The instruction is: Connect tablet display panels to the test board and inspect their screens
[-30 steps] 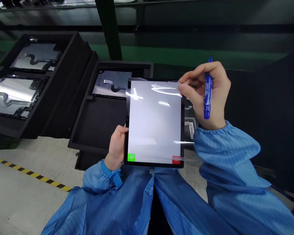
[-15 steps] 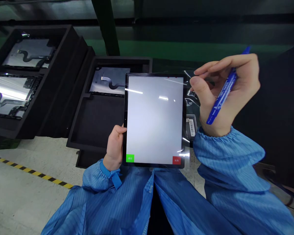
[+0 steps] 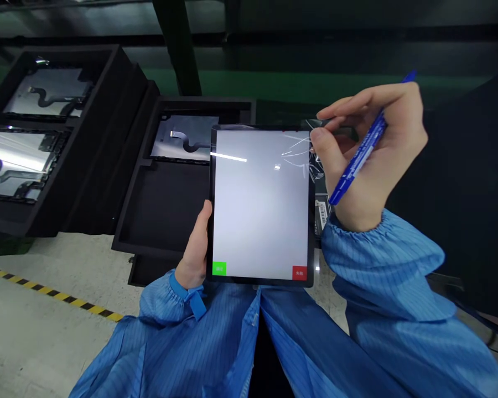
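Note:
A tablet (image 3: 260,221) faces me with a lit white screen, a green box at its lower left corner and a red box at its lower right. My left hand (image 3: 196,249) supports it by the left side, thumb along the edge and the other fingers hidden behind. At the upper right edge, my right hand (image 3: 369,149) pinches a creased clear plastic film (image 3: 301,152) that lies partly over the screen. A blue marker pen (image 3: 359,160) is tucked slantwise in that same hand, across the palm.
Behind the tablet lies a black foam tray (image 3: 136,221) with a display panel (image 3: 182,135) and its flex cable. Stacked foam trays (image 3: 95,138) holding more panels stand at left. A barcode label (image 3: 322,213) shows under my right wrist. Yellow-black tape (image 3: 58,296) crosses the floor.
My right hand has shifted left and slightly up, and the film has drawn in from beyond the right edge, creasing over the upper screen. My left thumb has straightened along the tablet's side.

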Tool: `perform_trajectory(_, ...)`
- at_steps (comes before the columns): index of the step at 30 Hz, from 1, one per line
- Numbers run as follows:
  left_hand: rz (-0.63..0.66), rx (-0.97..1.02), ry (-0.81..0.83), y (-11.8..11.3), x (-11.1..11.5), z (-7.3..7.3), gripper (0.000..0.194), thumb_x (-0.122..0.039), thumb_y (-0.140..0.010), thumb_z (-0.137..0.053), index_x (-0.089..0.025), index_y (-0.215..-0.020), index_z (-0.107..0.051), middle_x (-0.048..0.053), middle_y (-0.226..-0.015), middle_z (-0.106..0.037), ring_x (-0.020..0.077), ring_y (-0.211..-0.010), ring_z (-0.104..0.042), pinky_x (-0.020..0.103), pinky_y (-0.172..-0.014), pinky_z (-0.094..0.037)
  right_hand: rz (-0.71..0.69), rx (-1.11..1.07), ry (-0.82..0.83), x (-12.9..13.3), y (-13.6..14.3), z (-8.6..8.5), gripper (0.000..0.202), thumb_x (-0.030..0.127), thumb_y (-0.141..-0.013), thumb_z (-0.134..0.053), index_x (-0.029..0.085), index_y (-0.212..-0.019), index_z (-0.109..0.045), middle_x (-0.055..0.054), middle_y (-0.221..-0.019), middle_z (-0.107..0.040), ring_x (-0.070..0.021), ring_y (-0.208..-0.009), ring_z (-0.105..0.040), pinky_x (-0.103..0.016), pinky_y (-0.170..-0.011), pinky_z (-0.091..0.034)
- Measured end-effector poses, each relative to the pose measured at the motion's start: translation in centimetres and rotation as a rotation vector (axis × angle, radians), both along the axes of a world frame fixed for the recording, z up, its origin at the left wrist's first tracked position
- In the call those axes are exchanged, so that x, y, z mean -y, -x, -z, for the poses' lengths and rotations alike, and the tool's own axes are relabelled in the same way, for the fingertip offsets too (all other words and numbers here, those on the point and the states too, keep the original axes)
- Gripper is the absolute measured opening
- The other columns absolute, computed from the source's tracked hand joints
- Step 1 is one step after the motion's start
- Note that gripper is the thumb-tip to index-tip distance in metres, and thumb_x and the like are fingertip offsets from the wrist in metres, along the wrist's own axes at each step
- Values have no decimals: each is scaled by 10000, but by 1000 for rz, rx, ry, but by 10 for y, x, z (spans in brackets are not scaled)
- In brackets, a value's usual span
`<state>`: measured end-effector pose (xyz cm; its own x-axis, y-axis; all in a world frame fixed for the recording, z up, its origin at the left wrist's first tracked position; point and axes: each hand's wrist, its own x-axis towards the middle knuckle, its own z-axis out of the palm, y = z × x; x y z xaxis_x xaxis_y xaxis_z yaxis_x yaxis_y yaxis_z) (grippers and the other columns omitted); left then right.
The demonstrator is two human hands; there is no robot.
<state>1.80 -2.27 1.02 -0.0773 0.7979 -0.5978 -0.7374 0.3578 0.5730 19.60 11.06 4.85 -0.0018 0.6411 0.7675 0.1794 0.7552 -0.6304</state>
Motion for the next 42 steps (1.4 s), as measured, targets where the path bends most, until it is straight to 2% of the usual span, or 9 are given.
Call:
perform_trajectory(5,0,-87,57,1,2,0,381,-463,-752,-802,-204,-1030,-766,54,-1021,-814,319,-1068,-747,397,-963,-598,-45,123,43,6,0,-16,339,8,-795,-617,257,-1007,-529,-8,-1024,-659,-170,-931,-674,-313,-690,-556)
perform_trajectory(10,-26,-157,131,-4,-6,-1,310,-373,-713,-795,-164,-938,-757,75,-928,-813,334,-979,-766,415,-894,-620,-442,247,79,15,26,-55,479,-24,-730,-507,188,-1158,-477,-38,-1284,-585,-170,-1272,-592,-348,-951,-597)
perform_trajectory(17,29,-91,164,-14,-5,0,278,-311,-729,-765,-164,-963,-745,79,-905,-809,341,-968,-768,417,-860,-628,-513,501,48,1,56,-90,214,102,-894,-517,189,-1077,-585,40,-1140,-626,-105,-1089,-659,-303,-999,-543)
perform_trajectory(20,-4,-67,165,-10,-1,3,320,-356,-711,-796,-185,-976,-741,62,-883,-807,347,-985,-763,424,-874,-626,-380,546,16,5,29,-83,206,241,-1035,-464,179,-1028,-661,27,-954,-687,-113,-865,-709,-294,-861,-574)
perform_trajectory(23,-82,-107,91,-6,1,5,343,-382,-699,-808,-196,-980,-743,48,-921,-809,344,-1021,-755,413,-897,-618,28,461,7,18,-8,-57,251,330,-1049,-488,224,-943,-690,-3,-790,-670,-157,-695,-674,-331,-673,-525)
perform_trajectory(25,-119,-136,51,-3,1,6,335,-396,-705,-795,-191,-965,-744,53,-955,-808,342,-1052,-745,406,-910,-611,153,456,60,30,-29,-35,198,341,-1015,-547,256,-918,-698,11,-685,-619,-161,-566,-601,-328,-547,-448)
perform_trajectory(31,-124,-148,-38,-3,3,2,331,-377,-685,-778,-193,-958,-745,50,-1011,-805,348,-1092,-728,397,-916,-596,124,430,324,42,-46,4,146,323,-998,-546,322,-1009,-691,30,-716,-629,-210,-633,-635,-374,-615,-475)
perform_trajectory(39,-54,-86,-65,-4,4,-2,386,-359,-632,-699,-207,-985,-741,45,-921,-798,389,-1068,-724,446,-879,-598,167,467,243,22,-39,-4,116,292,-915,-654,284,-812,-601,16,-722,-596,-196,-627,-601,-341,-551,-448)
perform_trajectory(42,-67,-159,-47,-6,1,2,380,-345,-675,-690,-201,-1024,-731,36,-953,-795,357,-1079,-719,418,-910,-579,56,450,236,29,-32,-18,145,223,-888,-655,263,-762,-596,34,-654,-589,-163,-550,-569,-323,-513,-428)
